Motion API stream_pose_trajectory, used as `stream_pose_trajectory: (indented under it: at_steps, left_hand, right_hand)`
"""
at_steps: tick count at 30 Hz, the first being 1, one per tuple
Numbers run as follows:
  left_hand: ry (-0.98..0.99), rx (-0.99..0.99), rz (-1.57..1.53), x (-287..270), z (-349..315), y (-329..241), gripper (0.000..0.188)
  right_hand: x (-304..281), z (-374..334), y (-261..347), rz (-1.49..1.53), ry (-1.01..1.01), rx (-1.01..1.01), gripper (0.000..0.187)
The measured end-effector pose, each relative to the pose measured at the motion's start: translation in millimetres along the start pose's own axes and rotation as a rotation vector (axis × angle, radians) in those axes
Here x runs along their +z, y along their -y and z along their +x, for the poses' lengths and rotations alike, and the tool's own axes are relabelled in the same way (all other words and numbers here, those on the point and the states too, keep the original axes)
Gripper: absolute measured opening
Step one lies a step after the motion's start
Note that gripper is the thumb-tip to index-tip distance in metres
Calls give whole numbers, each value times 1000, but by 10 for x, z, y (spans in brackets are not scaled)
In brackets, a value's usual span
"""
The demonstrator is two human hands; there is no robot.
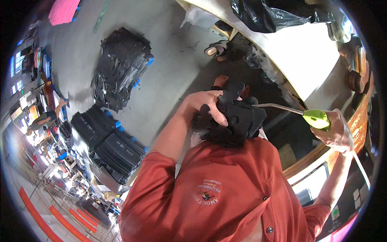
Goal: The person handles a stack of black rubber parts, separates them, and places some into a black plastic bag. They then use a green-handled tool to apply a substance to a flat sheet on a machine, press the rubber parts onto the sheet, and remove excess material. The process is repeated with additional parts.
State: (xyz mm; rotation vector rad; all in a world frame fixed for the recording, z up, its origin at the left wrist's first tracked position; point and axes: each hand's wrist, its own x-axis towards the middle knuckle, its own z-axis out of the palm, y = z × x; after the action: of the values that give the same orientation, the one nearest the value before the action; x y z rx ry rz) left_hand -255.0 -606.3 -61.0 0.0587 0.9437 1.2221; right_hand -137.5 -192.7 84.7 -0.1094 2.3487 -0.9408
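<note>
My left hand (203, 101) is closed round a thick bundle of black, irregularly cut fabric-like pieces (238, 121), held in front of my chest. Its thumb presses on top of the bundle. Out to the right, my right hand (338, 132) grips the bright green handle of an air blow gun (316, 119). A thin bent metal tube runs left from that handle, and its tip reaches the right side of the bundle. Whether the tip touches the pieces, I cannot tell. A pale hose (362, 169) hangs below my right hand.
Stacked black cut pieces (123, 66) tied with blue lie on the grey table at left, with more bundles (105, 139) nearer. A white-topped table (306, 56) carries black plastic (270, 16). A wooden edge (306, 161) curves on the right. Another person (48, 115) stands far left.
</note>
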Motion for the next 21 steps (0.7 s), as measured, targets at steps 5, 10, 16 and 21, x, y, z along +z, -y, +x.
stream_pose_trajectory:
  at_steps: [5,10,16,21]
  left_hand:
    - [37,62,-58,12,-49,85,70]
    - [56,15,-101,37,-80,98,91]
    - [-6,28,-120,74,-170,114,73]
    - [-134,63,-20,5,-157,291,70]
  right_hand:
    - [66,44,86,127,13,209,31]
    - [114,4,84,7,73,249,42]
    - [187,-35,61,35,131,376,48]
    - [340,-141,-119,-4,36,207,35]
